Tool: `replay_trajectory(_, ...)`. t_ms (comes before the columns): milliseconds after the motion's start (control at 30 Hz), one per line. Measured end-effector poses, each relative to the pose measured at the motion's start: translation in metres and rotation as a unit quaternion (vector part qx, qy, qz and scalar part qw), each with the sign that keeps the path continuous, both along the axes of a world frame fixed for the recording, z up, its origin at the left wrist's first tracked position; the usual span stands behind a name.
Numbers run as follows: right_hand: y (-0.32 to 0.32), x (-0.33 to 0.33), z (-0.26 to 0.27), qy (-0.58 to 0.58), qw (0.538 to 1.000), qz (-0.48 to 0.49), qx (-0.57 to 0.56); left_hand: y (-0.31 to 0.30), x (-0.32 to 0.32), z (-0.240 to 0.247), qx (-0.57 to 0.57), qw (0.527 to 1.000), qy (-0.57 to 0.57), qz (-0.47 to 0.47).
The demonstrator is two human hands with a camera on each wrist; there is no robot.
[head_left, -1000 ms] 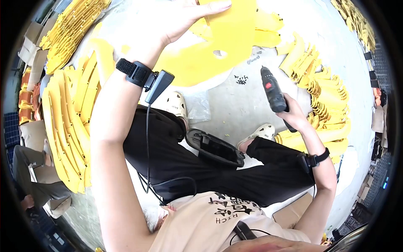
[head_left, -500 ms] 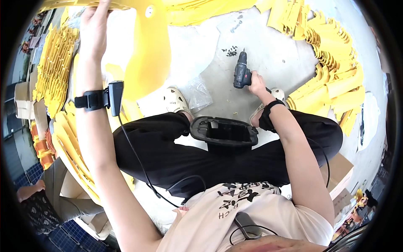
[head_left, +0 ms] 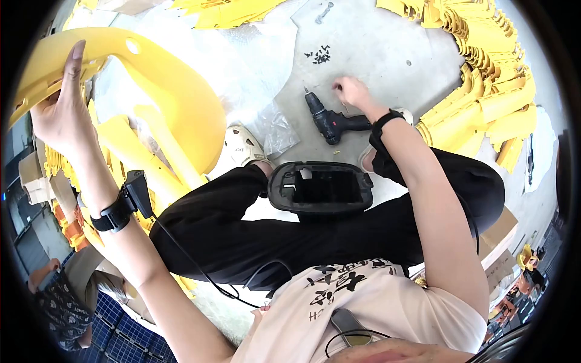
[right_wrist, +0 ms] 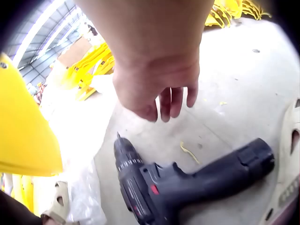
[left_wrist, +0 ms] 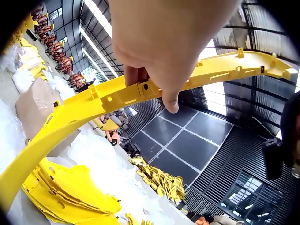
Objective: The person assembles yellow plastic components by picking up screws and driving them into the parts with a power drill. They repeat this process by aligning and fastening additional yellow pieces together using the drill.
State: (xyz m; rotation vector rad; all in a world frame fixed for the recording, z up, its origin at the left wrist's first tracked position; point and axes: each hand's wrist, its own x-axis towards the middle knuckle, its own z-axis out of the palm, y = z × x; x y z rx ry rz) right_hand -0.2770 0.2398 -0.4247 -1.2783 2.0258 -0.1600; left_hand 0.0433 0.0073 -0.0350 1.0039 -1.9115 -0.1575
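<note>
My left hand [head_left: 66, 121] grips a curved yellow plastic panel [head_left: 190, 106] by its edge, raised at the left. In the left wrist view, the thumb and fingers of that hand [left_wrist: 164, 42] pinch the panel's ribbed rim [left_wrist: 225, 75], which has tabs and small holes. A black cordless drill [head_left: 330, 124] lies on its side on the floor between the feet. Just beyond its handle is my right hand [head_left: 356, 94], holding nothing. The right wrist view shows this hand [right_wrist: 159, 84] with fingers loosely bent above the floor, apart from the drill [right_wrist: 140, 187].
Small dark screws [head_left: 319, 55] lie in a pile on the floor ahead. Clear plastic film [head_left: 279, 130] is beside the left shoe [head_left: 241, 145]. Yellow panels [head_left: 484, 121] are stacked at the right. A black oval case [head_left: 281, 202] sits between the thighs. Another person [head_left: 66, 296] is at the lower left.
My left hand has carried the yellow panel left and down toward me. My right hand has lowered the drill to the floor and let it go.
</note>
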Motion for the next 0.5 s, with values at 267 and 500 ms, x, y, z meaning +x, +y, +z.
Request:
replay_trajectory(267, -0.085, 0.002, -0.032, 0.149, 0.974, 0.008, -0.168, -0.006, 0.01, 0.001, -0.027, 0.997, 0.0, 0.068)
replay_trajectory(500, -0.079, 0.005, -0.037, 0.173, 0.973, 0.027, -0.15, -0.028, 0.04, 0.008, 0.028, 0.998, -0.001, 0.047)
